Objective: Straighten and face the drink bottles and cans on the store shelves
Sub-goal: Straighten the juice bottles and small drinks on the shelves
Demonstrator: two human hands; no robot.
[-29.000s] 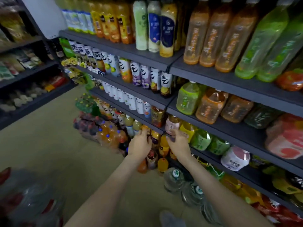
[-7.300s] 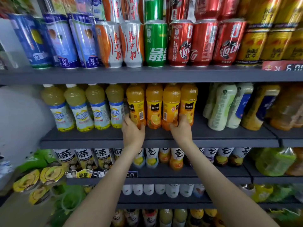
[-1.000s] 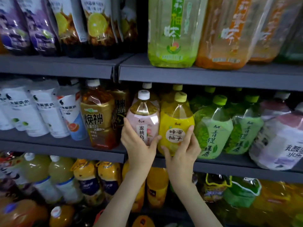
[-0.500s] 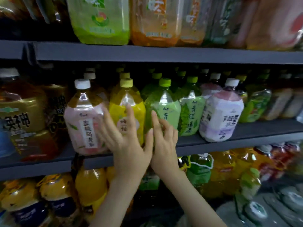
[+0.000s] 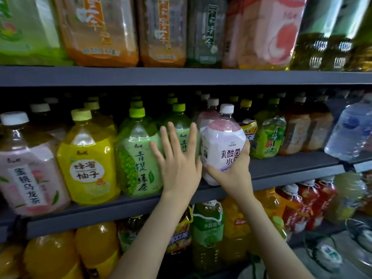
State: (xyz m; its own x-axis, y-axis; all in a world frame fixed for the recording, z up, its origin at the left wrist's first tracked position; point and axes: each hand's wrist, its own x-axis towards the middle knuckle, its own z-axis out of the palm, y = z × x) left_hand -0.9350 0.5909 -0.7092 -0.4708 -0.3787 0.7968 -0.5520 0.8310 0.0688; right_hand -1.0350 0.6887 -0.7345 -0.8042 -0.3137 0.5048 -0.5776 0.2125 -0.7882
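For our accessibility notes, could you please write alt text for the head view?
A person's right hand grips a white-and-pink bottle on the middle shelf, while the left hand lies flat against the green tea bottles beside it. A yellow bottle and a pink bottle stand further left.

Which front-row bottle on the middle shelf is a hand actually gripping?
The white-labelled bottle with the pink top and white cap: the right hand curls round its base. The left hand only rests flat on a green bottle.
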